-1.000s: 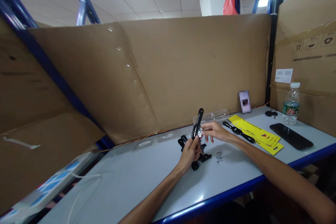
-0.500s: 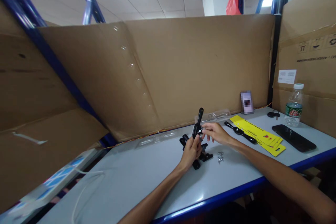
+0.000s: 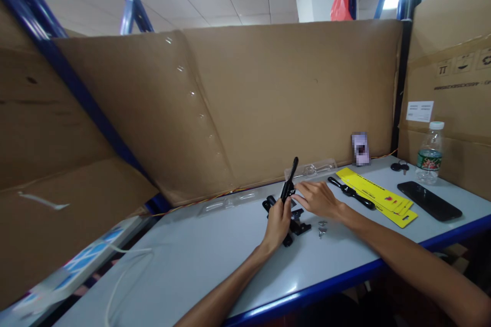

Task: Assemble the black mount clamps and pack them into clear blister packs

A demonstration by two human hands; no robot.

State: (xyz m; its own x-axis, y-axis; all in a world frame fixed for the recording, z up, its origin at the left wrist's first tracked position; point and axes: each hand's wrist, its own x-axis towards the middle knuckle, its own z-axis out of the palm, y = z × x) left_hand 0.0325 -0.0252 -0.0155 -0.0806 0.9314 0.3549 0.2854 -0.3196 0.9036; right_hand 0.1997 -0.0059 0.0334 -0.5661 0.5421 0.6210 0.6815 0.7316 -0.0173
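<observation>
My left hand (image 3: 279,219) is closed around a black spokeshave (image 3: 290,180), held tilted with one handle pointing up and away. My right hand (image 3: 316,198) is at the spokeshave's middle body, thumb and fingers bent together there; whatever lies between the fingertips is hidden. Under and beside my left hand lie several black spokeshave parts (image 3: 301,228) on the table, partly covered by the hand. A few small silver screws (image 3: 322,230) lie loose to the right of them. Another black spokeshave (image 3: 351,192) rests further right.
Yellow cards (image 3: 378,196) lie by the second spokeshave on the grey table (image 3: 207,260). A black phone (image 3: 429,201), a water bottle (image 3: 429,156) and keys (image 3: 401,167) sit at right. Clear plastic packaging (image 3: 318,167) lies along the cardboard wall (image 3: 291,97). A white cable (image 3: 123,271) crosses the left side.
My right hand has turned, its fingers now closer in against the spokeshave's body. The silver piece seen at its fingertips before is now covered. The spokeshave has turned slightly in my left hand.
</observation>
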